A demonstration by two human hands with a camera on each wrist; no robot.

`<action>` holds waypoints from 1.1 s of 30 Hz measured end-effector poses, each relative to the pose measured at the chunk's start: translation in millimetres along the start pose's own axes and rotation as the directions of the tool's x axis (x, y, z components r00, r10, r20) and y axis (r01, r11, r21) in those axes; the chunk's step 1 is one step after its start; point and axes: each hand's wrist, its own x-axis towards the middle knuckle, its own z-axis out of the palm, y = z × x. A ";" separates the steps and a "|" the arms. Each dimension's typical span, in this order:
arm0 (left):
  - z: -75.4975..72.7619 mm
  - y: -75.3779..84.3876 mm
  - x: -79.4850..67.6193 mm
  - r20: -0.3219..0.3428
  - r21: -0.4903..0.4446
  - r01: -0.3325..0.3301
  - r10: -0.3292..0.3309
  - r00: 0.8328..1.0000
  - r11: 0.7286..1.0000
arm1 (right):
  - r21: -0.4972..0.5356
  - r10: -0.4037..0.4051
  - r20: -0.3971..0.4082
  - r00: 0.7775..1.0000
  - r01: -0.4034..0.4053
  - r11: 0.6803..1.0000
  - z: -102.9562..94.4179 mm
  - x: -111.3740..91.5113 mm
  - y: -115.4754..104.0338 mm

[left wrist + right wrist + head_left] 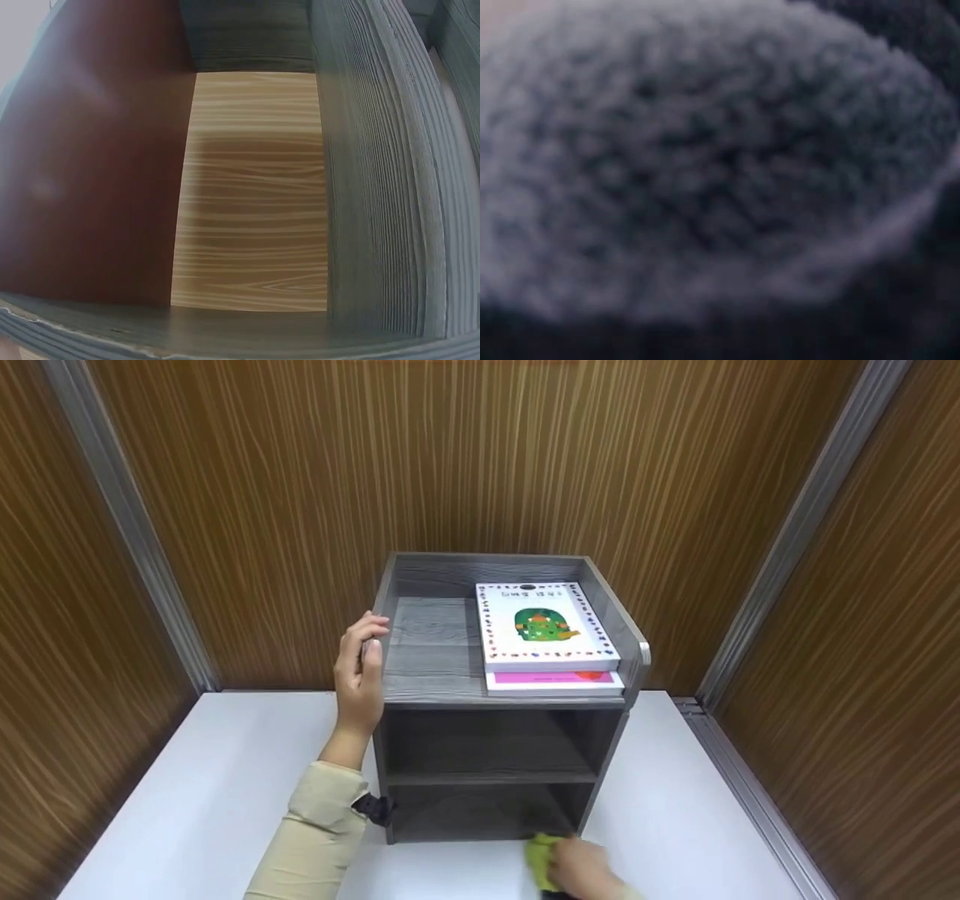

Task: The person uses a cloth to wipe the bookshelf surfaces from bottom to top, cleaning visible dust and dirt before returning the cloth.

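Observation:
A small grey wood-grain shelf unit point(435, 704) stands in the middle of the white table. My left hand point(358, 675) rests against the outer left side of the shelf unit near its top, the fingertips at the panel's edge. Low down at the front right, my right hand point(583, 867) grips a bunched yellow-green cloth point(538, 856) just before the bottom compartment. This hand is slightly blurred. In the right wrist view a blurred, fuzzy surface point(720, 150) fills most of the picture. The left wrist view looks into a grey wood-grain frame point(382, 165), with no clear sight of the hand.
Two picture books lie stacked on the right of the top tray: a white one point(540, 622) with a green drawing over a pink-and-white one point(551, 678). White table point(720, 810) extends on both sides. Brown wood-grain walls point(480, 457) with metal corner posts point(142, 525) enclose it.

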 end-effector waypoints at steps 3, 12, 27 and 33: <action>-2.7 0.2 1.6 -0.004 0.005 -0.008 0.008 1.000 1.000 | -0.007 0.057 0.052 0.997 -0.056 0.998 -4.8 0.8 14.8; -0.2 1.5 0.1 -0.010 0.026 0.013 -0.012 1.000 1.000 | 0.032 -0.065 -0.121 0.991 0.069 0.997 -102.9 -1.2 -13.0; -6.5 1.9 2.4 0.096 -0.151 0.097 -0.084 0.992 0.984 | -0.359 -0.438 -0.704 0.559 0.253 0.899 -221.5 81.1 -199.4; -6.0 6.7 0.0 0.097 -0.071 0.115 -0.108 0.989 0.991 | -0.380 -0.442 -0.645 0.623 0.239 0.893 -194.4 98.5 -207.6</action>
